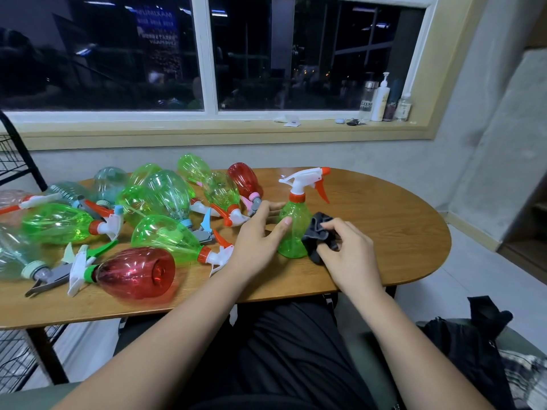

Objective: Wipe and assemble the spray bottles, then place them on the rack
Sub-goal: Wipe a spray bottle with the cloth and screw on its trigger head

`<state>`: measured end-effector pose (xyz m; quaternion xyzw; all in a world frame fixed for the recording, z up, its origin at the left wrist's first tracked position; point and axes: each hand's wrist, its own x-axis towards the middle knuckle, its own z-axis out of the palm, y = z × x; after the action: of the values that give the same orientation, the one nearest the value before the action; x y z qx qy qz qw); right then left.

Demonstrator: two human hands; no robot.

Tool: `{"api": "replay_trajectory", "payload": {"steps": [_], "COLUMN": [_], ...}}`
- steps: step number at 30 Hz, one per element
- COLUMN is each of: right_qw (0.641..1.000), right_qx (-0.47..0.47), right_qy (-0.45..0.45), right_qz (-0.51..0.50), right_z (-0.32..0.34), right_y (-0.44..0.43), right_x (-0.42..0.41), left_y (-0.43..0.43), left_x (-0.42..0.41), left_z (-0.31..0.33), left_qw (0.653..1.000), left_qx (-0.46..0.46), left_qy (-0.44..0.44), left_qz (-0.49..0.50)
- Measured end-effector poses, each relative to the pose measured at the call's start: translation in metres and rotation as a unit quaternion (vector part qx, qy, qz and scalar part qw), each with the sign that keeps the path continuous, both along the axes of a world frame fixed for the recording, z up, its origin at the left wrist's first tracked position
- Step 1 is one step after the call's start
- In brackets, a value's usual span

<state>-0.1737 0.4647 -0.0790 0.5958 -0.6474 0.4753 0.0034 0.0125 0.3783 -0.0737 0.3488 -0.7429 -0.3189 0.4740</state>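
Observation:
A green spray bottle [293, 229] with a white and orange trigger head stands upright on the wooden table [384, 220]. My left hand [260, 235] rests against its left side, thumb on the bottle and fingers straight. My right hand [349, 255] pinches a dark grey cloth [318, 235] and holds it against the bottle's right side. Several other spray bottles lie on their sides across the left half of the table, green, red and clear, among them a red bottle [136, 273] near the front edge.
A black wire rack [17, 161] stands at the far left beside the table. Several bottles [381, 99] line the window sill at the back. A dark bag [479, 335] lies on the seat to my right.

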Motion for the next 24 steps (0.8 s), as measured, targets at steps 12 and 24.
{"api": "replay_trajectory", "payload": {"steps": [12, 24], "right_qw": [0.994, 0.999], "right_qx": [-0.104, 0.026], "right_qy": [0.029, 0.045], "right_qz": [0.01, 0.005], "right_z": [0.03, 0.008], "right_y": [0.005, 0.007], "right_x": [0.013, 0.01], "left_y": [-0.004, -0.003], "left_x": [-0.001, 0.001], "left_z": [-0.003, -0.003], "left_qw": [0.998, 0.999], "left_qx": [-0.037, -0.02], "left_qy": [-0.052, -0.033], "left_qz": [0.005, 0.009]}}
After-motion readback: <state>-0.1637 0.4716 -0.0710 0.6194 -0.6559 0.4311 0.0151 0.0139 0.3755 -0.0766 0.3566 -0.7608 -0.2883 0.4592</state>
